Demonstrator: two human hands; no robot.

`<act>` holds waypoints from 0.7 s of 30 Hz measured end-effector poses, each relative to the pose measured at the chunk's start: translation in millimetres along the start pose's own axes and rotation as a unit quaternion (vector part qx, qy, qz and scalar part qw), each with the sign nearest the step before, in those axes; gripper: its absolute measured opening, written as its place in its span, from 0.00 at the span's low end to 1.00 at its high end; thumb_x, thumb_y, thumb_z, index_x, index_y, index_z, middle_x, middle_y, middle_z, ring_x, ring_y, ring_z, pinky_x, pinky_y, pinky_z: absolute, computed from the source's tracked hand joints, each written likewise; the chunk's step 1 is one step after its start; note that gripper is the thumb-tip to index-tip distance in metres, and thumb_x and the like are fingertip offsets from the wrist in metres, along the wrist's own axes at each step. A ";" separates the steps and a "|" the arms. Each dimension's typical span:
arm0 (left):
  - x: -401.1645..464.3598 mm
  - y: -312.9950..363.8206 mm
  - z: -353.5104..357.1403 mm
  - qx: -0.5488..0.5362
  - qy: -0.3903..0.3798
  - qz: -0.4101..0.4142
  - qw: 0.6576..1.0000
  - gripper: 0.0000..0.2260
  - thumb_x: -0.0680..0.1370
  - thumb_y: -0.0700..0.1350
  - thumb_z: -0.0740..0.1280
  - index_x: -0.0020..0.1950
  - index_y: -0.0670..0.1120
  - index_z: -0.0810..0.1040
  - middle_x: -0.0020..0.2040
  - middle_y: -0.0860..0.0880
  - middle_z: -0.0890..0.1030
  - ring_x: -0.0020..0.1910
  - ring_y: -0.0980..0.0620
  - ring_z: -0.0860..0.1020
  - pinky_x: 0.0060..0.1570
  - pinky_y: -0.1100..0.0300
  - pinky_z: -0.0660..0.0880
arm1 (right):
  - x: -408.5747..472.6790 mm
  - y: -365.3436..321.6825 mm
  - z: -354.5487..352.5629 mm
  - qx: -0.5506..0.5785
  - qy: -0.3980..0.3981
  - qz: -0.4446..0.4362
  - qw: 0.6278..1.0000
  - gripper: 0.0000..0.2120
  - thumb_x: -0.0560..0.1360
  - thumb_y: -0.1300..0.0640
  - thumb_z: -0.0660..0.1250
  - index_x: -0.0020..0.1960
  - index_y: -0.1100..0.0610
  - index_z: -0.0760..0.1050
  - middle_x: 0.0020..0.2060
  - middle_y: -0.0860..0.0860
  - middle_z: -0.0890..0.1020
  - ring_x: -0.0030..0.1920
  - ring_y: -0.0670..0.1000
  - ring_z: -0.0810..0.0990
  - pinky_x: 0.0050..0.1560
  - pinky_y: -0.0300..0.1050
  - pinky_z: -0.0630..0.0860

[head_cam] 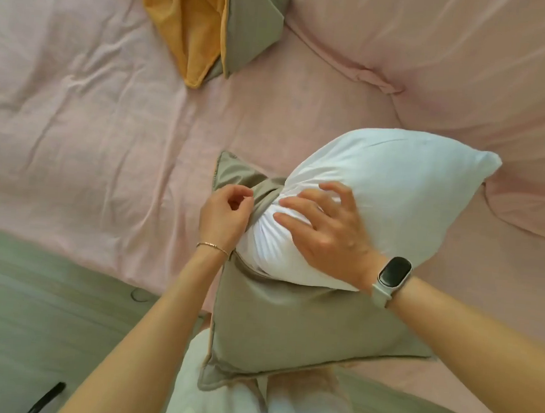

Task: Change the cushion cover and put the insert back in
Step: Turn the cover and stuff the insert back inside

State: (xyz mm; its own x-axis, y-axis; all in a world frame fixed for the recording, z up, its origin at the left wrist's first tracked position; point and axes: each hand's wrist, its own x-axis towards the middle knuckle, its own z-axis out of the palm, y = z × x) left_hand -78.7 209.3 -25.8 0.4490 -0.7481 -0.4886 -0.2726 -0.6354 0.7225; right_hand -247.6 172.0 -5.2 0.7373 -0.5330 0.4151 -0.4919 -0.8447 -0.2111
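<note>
Taupe fabric is bunched at the mouth of the cushion cover [298,319], which lies at the near edge of the bed against the person's lap, and the white insert [392,196] sits half in, half out of that opening. Whether it is going in or coming out cannot be read from one glance; judging by the second cover lying apart, I take this for the stuffing-in step, roughly midway.

The left hand [223,214] pinches the cover's gathered edge at the opening, fingers curled tight on the cloth. The right hand [325,226] lies on the insert just beside the opening, fingers spread apart and bent, pressing into the filling without closing round it.

The next move, to my mind, calls for the left hand to hold the mouth wide while the right pushes the bulk down toward the cover's far corners; the fat free end still outside is the main obstacle, since the opening looks narrower than the insert.

An orange and grey cover [210,28] lies crumpled well apart at the head of the pink sheet [85,120]. A smartwatch [393,274] is on the right wrist, a thin bracelet [212,246] on the left.
</note>
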 end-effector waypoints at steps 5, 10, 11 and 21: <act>-34.3 -30.7 -10.8 0.000 0.000 -0.013 1.000 0.03 0.74 0.39 0.67 0.43 0.47 0.77 0.42 0.48 0.80 0.40 0.54 0.76 0.45 0.62 0.74 | -12.2 -53.6 -7.5 0.072 -0.090 -0.035 0.993 0.15 0.73 0.66 0.56 0.47 0.60 0.81 0.37 0.53 0.80 0.33 0.55 0.74 0.34 0.46 0.67; -40.0 -52.6 -17.5 0.041 -0.008 0.004 0.999 0.05 0.74 0.39 0.68 0.49 0.45 0.78 0.47 0.49 0.78 0.40 0.56 0.75 0.40 0.72 0.70 | -38.8 -62.0 -0.3 -0.012 -0.237 -0.017 0.971 0.20 0.75 0.53 0.56 0.61 0.62 0.76 0.59 0.56 0.78 0.59 0.57 0.77 0.57 0.50 0.67; -39.1 -52.2 -16.0 0.049 -0.016 0.014 0.999 0.05 0.74 0.39 0.68 0.50 0.43 0.78 0.46 0.50 0.78 0.40 0.55 0.75 0.41 0.71 0.71 | -44.1 -56.4 0.7 -0.010 -0.278 -0.021 0.960 0.23 0.77 0.50 0.54 0.64 0.62 0.74 0.64 0.56 0.75 0.65 0.56 0.72 0.63 0.52 0.64; -1.8 -46.3 -12.5 -0.098 -0.081 -0.078 0.989 0.11 0.75 0.33 0.64 0.37 0.48 0.75 0.34 0.50 0.76 0.30 0.62 0.74 0.37 0.67 0.72 | -0.2 -28.2 65.1 0.104 -0.446 0.019 0.889 0.34 0.74 0.40 0.41 0.73 0.56 0.61 0.70 0.52 0.68 0.72 0.52 0.60 0.67 0.45 0.43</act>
State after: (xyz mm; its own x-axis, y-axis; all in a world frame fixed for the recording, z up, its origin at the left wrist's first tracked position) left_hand -56.3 242.5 -52.3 0.3261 -0.6744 -0.6625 -0.0330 -0.7084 0.7050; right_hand -203.7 192.7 -56.9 0.8414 -0.3098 -0.4429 -0.4965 -0.7667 -0.4070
